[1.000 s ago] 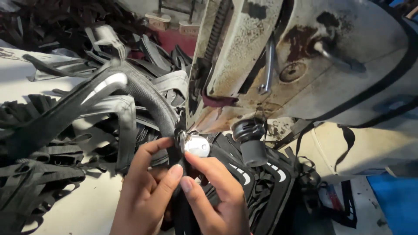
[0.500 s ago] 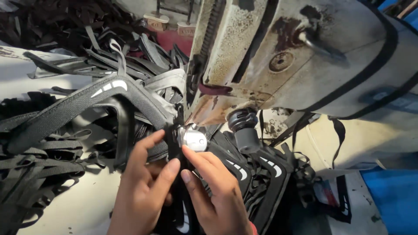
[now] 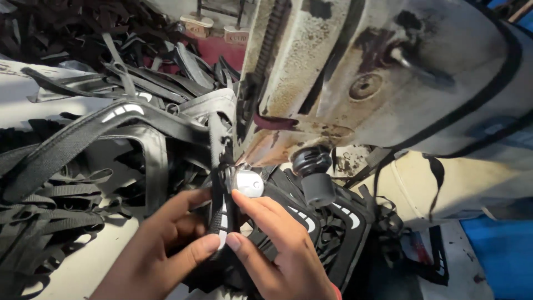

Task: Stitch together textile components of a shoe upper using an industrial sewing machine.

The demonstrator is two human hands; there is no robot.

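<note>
Black webbing strap (image 3: 217, 183) sits upright under the sewing machine's presser foot (image 3: 247, 183), pinched between both hands. My left hand (image 3: 166, 250) grips it from the left, right hand (image 3: 277, 250) from the right, thumbs touching it. Stained machine head (image 3: 355, 83) looms over it, black knob (image 3: 313, 172) just beside. Strap pile (image 3: 66, 183) crowds the worktop (image 3: 94, 261) on the left.
</note>
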